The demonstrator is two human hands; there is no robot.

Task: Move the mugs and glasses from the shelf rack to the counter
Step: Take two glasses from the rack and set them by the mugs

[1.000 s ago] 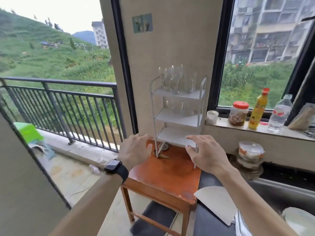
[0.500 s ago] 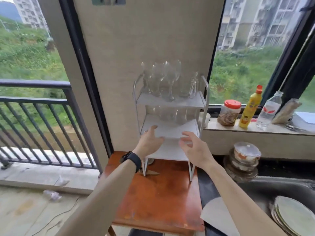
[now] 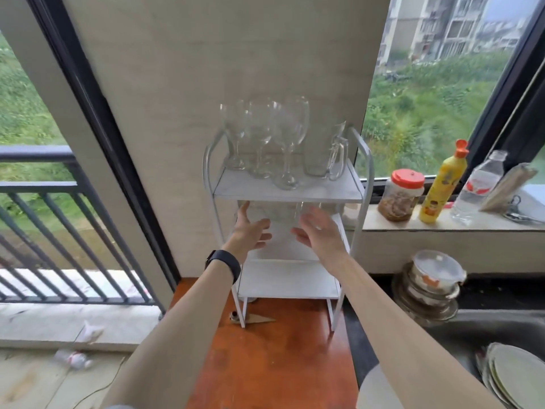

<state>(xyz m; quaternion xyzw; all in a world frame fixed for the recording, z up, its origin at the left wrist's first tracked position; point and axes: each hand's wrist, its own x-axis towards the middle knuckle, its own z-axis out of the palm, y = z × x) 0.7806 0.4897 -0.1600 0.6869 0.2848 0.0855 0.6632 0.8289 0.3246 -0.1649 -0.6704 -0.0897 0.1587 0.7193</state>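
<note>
A white three-tier shelf rack (image 3: 361,169) stands on an orange-brown wooden table (image 3: 274,364). Its top shelf carries several clear stemmed wine glasses (image 3: 290,131) and a clear glass mug (image 3: 327,154) with a handle on the right. More clear glasses (image 3: 280,212) stand dimly on the middle shelf, partly hidden by my hands. My left hand (image 3: 250,230) and my right hand (image 3: 320,231) both reach into the middle shelf with fingers spread, holding nothing. A black watch sits on my left wrist.
On the window ledge to the right stand a red-lidded jar (image 3: 401,196), a yellow bottle (image 3: 442,184) and a water bottle (image 3: 477,187). Stacked bowls (image 3: 430,284) and plates (image 3: 513,373) sit by the dark sink. A balcony railing (image 3: 59,225) runs at left.
Both hands have risen from in front of the bottom shelf to the middle shelf. The camera has come closer to the rack and turned right.
</note>
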